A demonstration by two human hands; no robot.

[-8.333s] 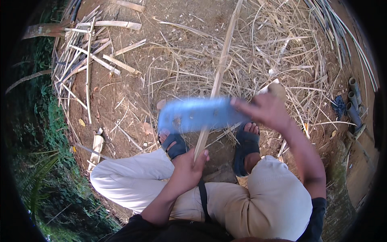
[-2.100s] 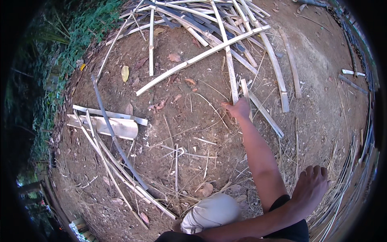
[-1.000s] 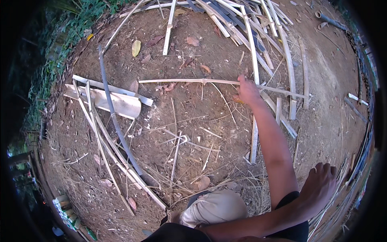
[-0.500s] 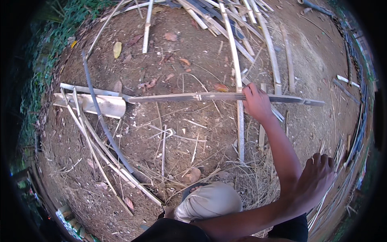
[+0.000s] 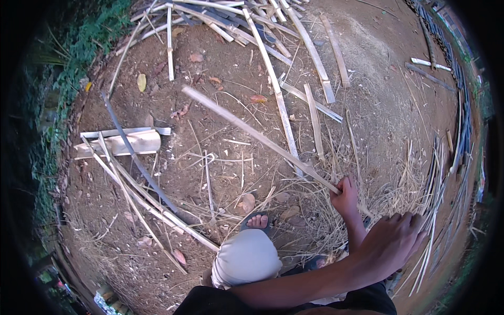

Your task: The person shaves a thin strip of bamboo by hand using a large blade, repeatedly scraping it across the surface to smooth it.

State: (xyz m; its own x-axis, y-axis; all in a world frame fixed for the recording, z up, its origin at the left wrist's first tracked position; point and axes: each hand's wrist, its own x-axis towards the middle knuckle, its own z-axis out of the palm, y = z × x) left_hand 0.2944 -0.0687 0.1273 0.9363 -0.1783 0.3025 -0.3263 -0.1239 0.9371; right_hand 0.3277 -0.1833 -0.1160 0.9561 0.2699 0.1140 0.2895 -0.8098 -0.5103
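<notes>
A: Nearest?
B: Bare left hand (image 5: 392, 242), back upward, knuckles bent; can't tell whether the fingers hold anything.
A: Next?
B: The right hand (image 5: 346, 198), fingers closed tight round a long, flat, tan bamboo strip (image 5: 257, 136) close to its near end.
A: Strip where?
B: Slants away leftward over stringy straw-coloured shavings (image 5: 315, 197) and gritty brown soil (image 5: 388, 100).
A: Beyond?
B: Pale half-round split bamboo piece (image 5: 144, 142) at left; farthest, tangled pile of pale and dark flat strips (image 5: 226, 18).

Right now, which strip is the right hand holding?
The strip slanting up-left from the right hand, gripped near its lower end; the other strips lie outside that grip.
</notes>
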